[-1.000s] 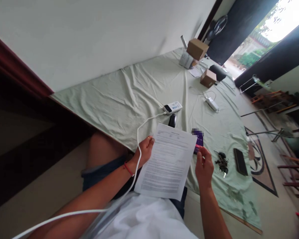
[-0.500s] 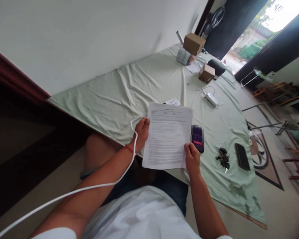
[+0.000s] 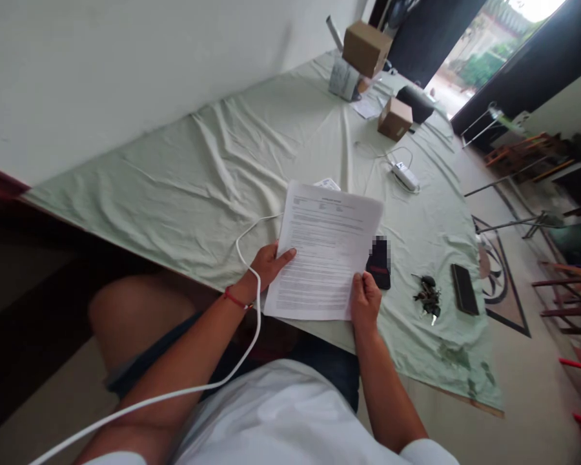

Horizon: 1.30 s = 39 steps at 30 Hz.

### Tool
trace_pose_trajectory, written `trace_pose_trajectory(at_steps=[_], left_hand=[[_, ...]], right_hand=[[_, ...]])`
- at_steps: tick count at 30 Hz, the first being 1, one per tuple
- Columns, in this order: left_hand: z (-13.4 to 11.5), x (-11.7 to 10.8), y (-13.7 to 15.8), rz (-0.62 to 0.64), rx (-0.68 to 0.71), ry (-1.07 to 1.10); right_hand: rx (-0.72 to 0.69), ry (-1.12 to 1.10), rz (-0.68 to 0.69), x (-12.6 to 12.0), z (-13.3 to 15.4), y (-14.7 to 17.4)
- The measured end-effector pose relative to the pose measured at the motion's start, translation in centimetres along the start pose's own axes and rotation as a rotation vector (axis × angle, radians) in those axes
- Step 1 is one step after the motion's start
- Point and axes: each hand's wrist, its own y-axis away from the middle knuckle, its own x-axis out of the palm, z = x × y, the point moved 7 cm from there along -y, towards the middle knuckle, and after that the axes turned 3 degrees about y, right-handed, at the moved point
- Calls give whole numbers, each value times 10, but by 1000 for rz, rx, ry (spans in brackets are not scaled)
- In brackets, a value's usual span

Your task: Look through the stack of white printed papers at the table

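Printed sheets of paper, covered in small lines of text, are held up above the near edge of the table. My left hand grips their left edge, thumb lying on the front. At the lower right edge my right hand pinches the paper between thumb and curled fingers. A white cable runs over my left forearm and passes behind the sheets. Partly behind the paper's right side lies a phone. A small white printed item peeks out past the top edge.
On the green tablecloth to the right lie a bunch of keys and a dark phone. Farther off are a white power strip, a small cardboard box and a larger box. A wall borders the left side.
My left hand has shifted down the paper's left edge, and its thumb now lies across the front. The left knee has swung outward. The phone's screen looks dimmer.
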Motion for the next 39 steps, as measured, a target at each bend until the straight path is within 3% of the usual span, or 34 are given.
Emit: trace_pose_trajectory(at_steps=[5,9,13,17,24,30,39], left_hand=[[-3,4,2,33,-34,146],[-1,5,4,90,-75,41],[2,0,4,28,-105,-61],[6,1,4,7,-114,9],[12,1,4,70,-89,-63],[6,8,6,165,-77,-76],[4,8,7,161,-110,-80]], right_hand=[[44,-132,-29,-3,-10,-1],[72,-198,-20,-1,-13,-1],[61,-194,13,2,-8,1],[70,-186,13,2,-5,3],[71,-282,-161,-10,-4,1],[131,-290,-176,-10,-10,2],[35,-212,-221,-18,-8,0]])
